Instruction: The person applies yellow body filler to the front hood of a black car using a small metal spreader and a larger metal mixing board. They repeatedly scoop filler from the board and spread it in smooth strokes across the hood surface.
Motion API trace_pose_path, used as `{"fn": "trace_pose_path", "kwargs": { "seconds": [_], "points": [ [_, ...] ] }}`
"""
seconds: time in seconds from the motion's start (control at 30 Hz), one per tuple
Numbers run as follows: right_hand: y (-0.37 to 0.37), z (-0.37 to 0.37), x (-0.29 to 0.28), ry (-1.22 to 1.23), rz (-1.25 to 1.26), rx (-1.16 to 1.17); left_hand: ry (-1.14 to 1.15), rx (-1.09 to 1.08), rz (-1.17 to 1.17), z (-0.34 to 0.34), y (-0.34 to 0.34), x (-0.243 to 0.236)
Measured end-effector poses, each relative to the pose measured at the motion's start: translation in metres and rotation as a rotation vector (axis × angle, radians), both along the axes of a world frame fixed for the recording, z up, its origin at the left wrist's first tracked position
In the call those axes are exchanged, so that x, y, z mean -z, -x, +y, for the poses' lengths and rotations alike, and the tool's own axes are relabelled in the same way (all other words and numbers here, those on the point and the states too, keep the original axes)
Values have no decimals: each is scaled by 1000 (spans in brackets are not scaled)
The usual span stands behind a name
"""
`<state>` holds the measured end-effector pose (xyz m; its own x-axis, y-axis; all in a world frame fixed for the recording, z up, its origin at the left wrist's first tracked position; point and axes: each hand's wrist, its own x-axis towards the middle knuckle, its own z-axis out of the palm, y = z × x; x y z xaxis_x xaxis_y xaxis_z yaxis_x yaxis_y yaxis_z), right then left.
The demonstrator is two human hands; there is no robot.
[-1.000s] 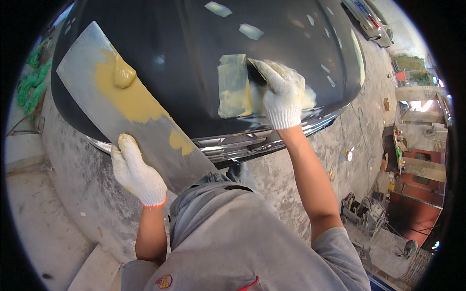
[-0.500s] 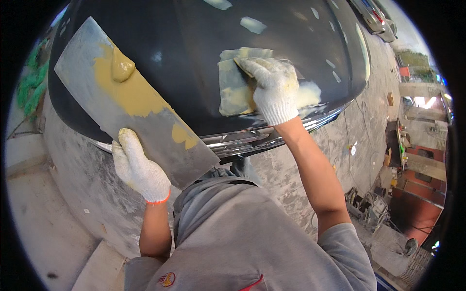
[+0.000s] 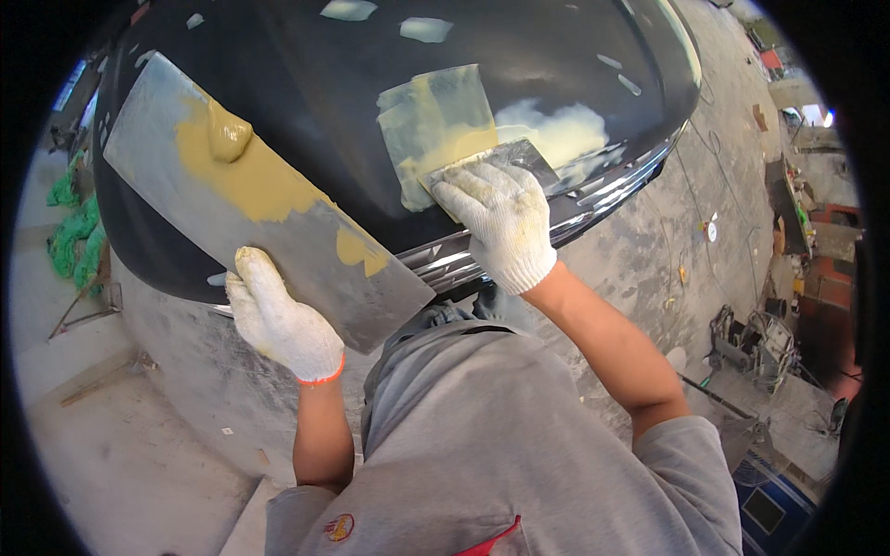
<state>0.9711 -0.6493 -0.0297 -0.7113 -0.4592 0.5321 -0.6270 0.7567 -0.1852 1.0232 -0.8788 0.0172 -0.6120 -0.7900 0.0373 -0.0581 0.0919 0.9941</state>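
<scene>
In a white knit glove, my left hand (image 3: 283, 320) grips the lower edge of a long grey board (image 3: 338, 301). Yellow-tan filler paste (image 3: 246, 176) is smeared across the board, with one thick dollop near its far end. My right hand (image 3: 496, 218), gloved too, presses a flat, dark spreader (image 3: 524, 162) against the front edge of a black car hood (image 3: 315, 83). Its fingers lie over the blade. Beside the spreader is a squarish patch of thin, pale filler (image 3: 440, 107), and a cloudy yellowish-white patch (image 3: 556, 130) lies to its right.
Several small pale spots, one a filler spot (image 3: 426, 30), dot the hood. Chrome trim (image 3: 450, 264) runs along its front. Green netting (image 3: 79, 236) lies at the far left. Machinery (image 3: 756, 343) and cables are on the concrete floor (image 3: 640, 269) to the right.
My right hand has drawn the spreader down toward the hood's front edge, uncovering more of the squarish patch. The view has shifted; my left hand still holds the board.
</scene>
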Motion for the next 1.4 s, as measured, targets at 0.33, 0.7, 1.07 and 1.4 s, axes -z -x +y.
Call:
{"fn": "trace_pose_path", "kwargs": {
  "seconds": [0.33,0.7,1.07,1.4],
  "points": [
    [-45,19,22,-19,-62,31,124,22,-12,2,-4,6],
    [89,51,-19,153,187,114,22,29,12,14,-11,1],
    [125,51,-17,47,91,37,-53,5,-36,15,-17,5],
    [80,55,-9,32,63,-3,25,34,10,33,1,-2]
  ]
}}
